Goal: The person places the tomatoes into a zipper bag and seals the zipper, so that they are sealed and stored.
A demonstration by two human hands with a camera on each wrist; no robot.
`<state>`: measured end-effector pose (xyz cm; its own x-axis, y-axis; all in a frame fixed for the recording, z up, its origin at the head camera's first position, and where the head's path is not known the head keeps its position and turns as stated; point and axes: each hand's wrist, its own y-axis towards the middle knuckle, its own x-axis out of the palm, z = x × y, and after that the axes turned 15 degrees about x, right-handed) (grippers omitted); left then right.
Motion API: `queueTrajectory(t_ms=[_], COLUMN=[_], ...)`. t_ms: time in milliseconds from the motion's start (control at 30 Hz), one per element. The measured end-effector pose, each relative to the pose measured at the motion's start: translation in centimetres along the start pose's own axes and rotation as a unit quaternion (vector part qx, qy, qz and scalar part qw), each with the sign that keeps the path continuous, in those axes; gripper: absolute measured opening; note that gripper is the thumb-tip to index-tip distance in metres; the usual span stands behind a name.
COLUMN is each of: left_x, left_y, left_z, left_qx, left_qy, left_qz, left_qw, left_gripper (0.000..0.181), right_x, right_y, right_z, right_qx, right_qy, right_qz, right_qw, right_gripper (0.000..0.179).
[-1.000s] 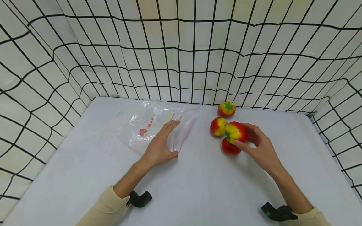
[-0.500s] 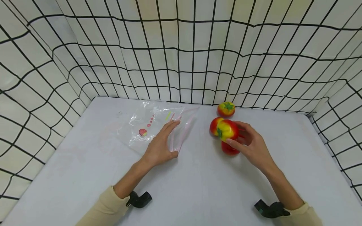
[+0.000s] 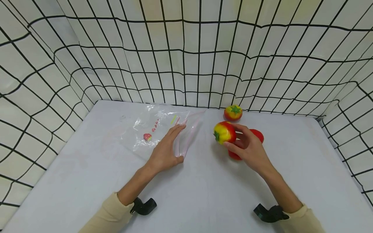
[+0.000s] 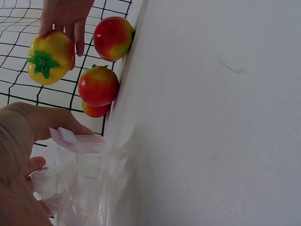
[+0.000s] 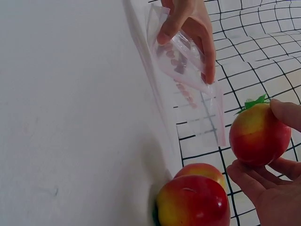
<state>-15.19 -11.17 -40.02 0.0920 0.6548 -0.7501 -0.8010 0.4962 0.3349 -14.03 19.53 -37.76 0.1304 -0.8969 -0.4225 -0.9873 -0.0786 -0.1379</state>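
Observation:
Red-and-yellow tomatoes with green stem caps lie on the white table. My right hand [image 3: 247,149] grips one tomato [image 3: 223,133] between thumb and fingers, its green cap facing left. Another tomato [image 3: 234,156] shows partly below that hand, and a red one [image 3: 258,135] peeks out at its right. The back tomato [image 3: 233,112] lies near the mesh. My left hand [image 3: 166,149] holds the mouth of a clear zip bag [image 3: 140,126], thumb and fingertips spread apart at its pink-edged opening. In the right wrist view the held tomato [image 5: 260,134] is apart from the bag.
A black wire grid [image 3: 198,64] over white sheeting encloses the back and both sides of the white table [image 3: 204,200]. Black wrist cameras sit on both forearms, the left camera [image 3: 144,206] and the right camera [image 3: 271,213].
My right hand has moved left with the tomato, now covering the middle tomato and uncovering a red one at its right. The left hand and bag have stayed put.

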Motion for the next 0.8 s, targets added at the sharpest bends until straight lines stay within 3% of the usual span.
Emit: queueTrajectory(t_ms=[433,800], left_x=[0.2,0.4], left_y=[0.2,0.3], left_z=[-0.1,0.1], left_qx=[0.002,-0.009], left_qy=[0.000,0.003], left_qz=[0.002,-0.006], left_qw=[1.0000,0.9999], left_gripper=[0.105,0.106], right_x=[1.8,3.4], right_y=[0.9,1.7], right_z=[-1.1,-1.4], right_qx=[0.002,0.020], right_qy=[0.038,0.022], right_qz=[-0.020,-0.035], right_qw=[0.9991,0.9989], right_gripper=[0.071,0.070])
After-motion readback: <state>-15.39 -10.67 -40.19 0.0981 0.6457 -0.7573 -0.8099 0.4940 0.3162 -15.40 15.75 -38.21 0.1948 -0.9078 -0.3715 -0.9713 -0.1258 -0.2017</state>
